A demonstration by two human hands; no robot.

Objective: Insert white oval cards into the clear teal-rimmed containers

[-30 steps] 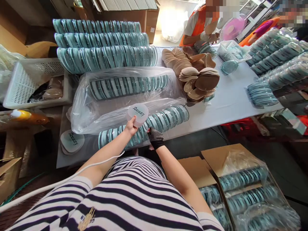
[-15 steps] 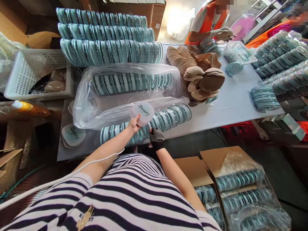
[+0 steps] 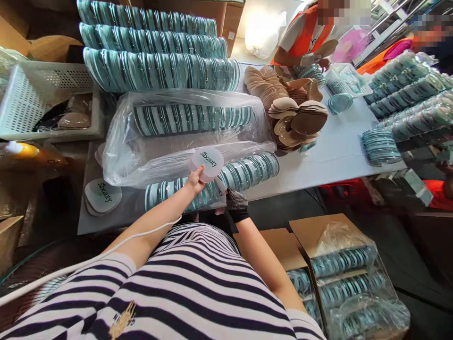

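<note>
The left hand (image 3: 196, 182) held a small stack of white printed cards (image 3: 205, 164) above the near edge of the desk (image 3: 329, 156), its fingers pinched on the stack's lower edge so the top card's dark lettering faced up. The right hand (image 3: 236, 204), in a dark dotted glove, rested at the desk's front edge just beside the nearest row of teal round cases (image 3: 226, 178); whether its fingers were spread or curled on anything could not be told. That row lay partly under a clear plastic bag (image 3: 177, 165), which also covered a second row behind it. Another pile of printed cards (image 3: 103, 195) sat on the desk's left corner. Beige pads (image 3: 295, 120) were heaped mid-desk, and a white basket (image 3: 35, 94) stood to the left. A person in an orange vest (image 3: 304, 35) worked at the far end
</note>
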